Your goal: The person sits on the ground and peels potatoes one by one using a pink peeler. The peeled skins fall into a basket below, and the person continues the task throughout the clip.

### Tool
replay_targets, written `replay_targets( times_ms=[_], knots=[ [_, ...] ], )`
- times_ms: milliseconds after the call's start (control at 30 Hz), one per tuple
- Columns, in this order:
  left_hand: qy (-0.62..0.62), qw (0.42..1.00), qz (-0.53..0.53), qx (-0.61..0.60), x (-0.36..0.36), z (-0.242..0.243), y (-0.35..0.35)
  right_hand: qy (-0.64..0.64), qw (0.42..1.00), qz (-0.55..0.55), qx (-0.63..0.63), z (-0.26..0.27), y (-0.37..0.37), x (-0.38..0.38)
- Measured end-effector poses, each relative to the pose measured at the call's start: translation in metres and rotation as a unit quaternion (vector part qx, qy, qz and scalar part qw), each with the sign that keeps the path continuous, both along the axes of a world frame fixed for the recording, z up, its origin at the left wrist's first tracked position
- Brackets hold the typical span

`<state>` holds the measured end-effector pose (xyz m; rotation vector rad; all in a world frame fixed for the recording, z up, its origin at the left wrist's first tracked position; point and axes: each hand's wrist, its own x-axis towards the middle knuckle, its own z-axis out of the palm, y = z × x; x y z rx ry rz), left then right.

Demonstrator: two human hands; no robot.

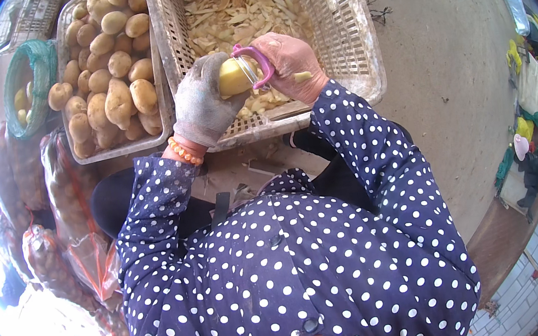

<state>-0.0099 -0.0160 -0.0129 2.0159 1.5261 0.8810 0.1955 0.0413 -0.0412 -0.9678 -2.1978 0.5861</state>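
Observation:
My left hand, in a dirty grey work glove, grips a pale yellow peeled potato. In my bare right hand is a pink Y-shaped peeler, its metal blade lying against or just over the potato's right end. A scrap of peel clings near my right wrist, and another sits on the back of that hand. Both hands are above the near part of a worn plastic crate holding a heap of potato peelings. The potato's left end is hidden in the glove.
Left of the peelings stands a crate piled with unpeeled potatoes. Beyond it is a green mesh net with pale potatoes inside. Filled plastic sacks stand at the left. Concrete floor stretches right, towards cloths and a wooden board.

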Motion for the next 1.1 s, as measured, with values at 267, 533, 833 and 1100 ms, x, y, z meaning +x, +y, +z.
replay_targets(
  times_ms=[267,533,833,1100],
  knots=[
    [0.03,0.98,-0.011,0.195,-0.011,0.0,0.003,-0.151,0.985,-0.078,-0.044,0.0,0.009,0.013],
    [0.048,0.994,-0.028,0.097,-0.006,0.0,0.003,-0.025,1.0,-0.017,-0.006,0.007,0.01,-0.001],
    [-0.033,0.988,0.051,-0.141,0.003,-0.002,-0.001,-0.079,0.993,-0.012,0.091,0.01,0.01,0.003],
    [-0.084,0.977,0.077,-0.18,-0.001,-0.005,0.0,-0.161,0.98,-0.091,0.081,0.005,0.015,0.009]
  ],
)
